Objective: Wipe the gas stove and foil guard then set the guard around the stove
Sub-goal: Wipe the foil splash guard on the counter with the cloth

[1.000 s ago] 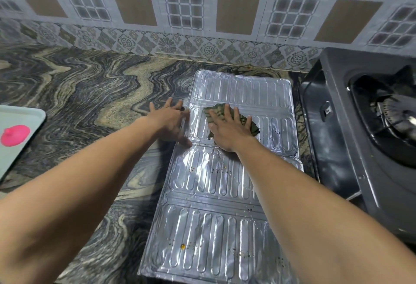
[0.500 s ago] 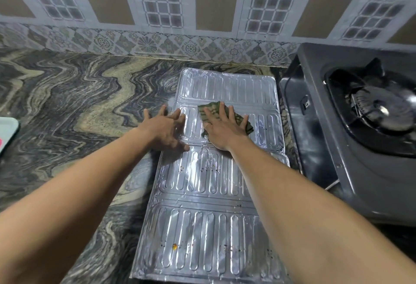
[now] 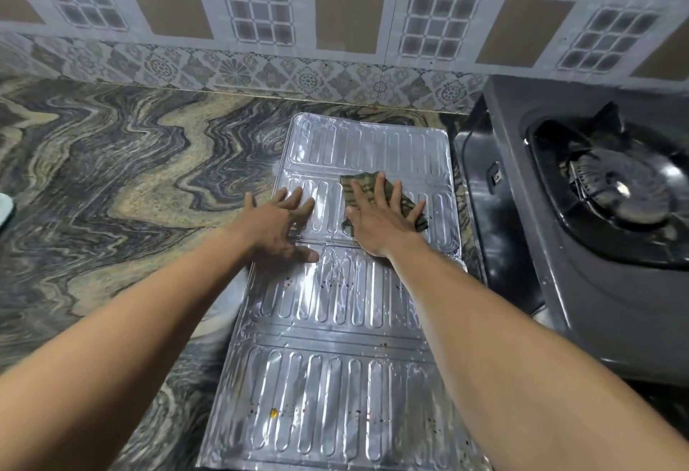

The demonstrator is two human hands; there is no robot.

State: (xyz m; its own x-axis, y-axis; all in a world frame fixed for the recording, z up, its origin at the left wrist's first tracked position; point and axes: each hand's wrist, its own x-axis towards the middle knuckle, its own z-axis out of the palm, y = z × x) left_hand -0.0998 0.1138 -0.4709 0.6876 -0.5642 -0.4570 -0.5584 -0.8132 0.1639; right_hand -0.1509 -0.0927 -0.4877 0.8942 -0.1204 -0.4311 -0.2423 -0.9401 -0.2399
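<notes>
Marbled worktop [image 3: 112, 179] beside stove [image 3: 581, 246], foil guard [image 3: 335, 321] lying flat, left hand [image 3: 277, 222] spread steadying it, right hand [image 3: 380, 218] flat-fingered pressing cloth [image 3: 367, 181].

A ribbed foil guard [image 3: 335, 321] is laid flat on a marbled countertop [image 3: 112, 179], just beside a dark gas stove [image 3: 581, 246]. A green patterned cloth [image 3: 376, 190] is pressed onto the guard's middle panel by the right hand [image 3: 380, 220], fingers straight. The guard's left edge is pressed down by the left hand [image 3: 276, 224], fingers spread. Brown specks are scattered on the near panels.
</notes>
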